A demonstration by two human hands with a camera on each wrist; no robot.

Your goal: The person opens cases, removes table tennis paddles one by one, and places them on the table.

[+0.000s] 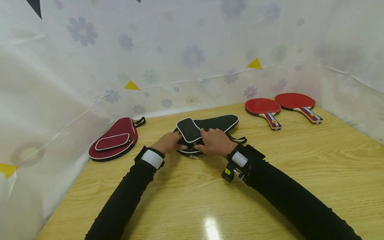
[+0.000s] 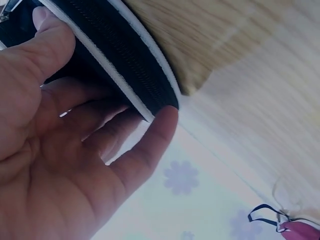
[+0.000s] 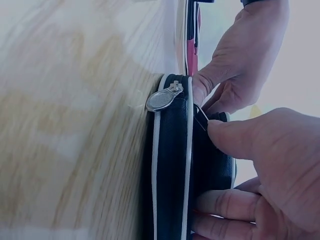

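Observation:
A black table tennis paddle case (image 1: pixel 214 123) with white piping lies on the table, its raised front pocket (image 1: pixel 189 130) facing up. My left hand (image 1: pixel 168 142) holds the pocket end from the left, the thumb in front and the fingers curled round the side. From the right, my right hand (image 1: pixel 216 142) grips the same end, fingers over the case. Its thumb (image 3: pixel 235 137) touches a thin metal piece by the pocket; whether it pinches this I cannot tell. Below hangs the main zip's silver pull (image 3: pixel 162 99). The fingertips behind the pocket are hidden.
A dark red paddle case (image 1: pixel 115 140) with a black loop lies at the left. Two red paddles (image 1: pixel 262 106) (image 1: pixel 295 100) lie at the back right, handles toward the front. White flowered sheeting (image 1: pixel 192 56) hangs behind the wooden table (image 1: pixel 180 200).

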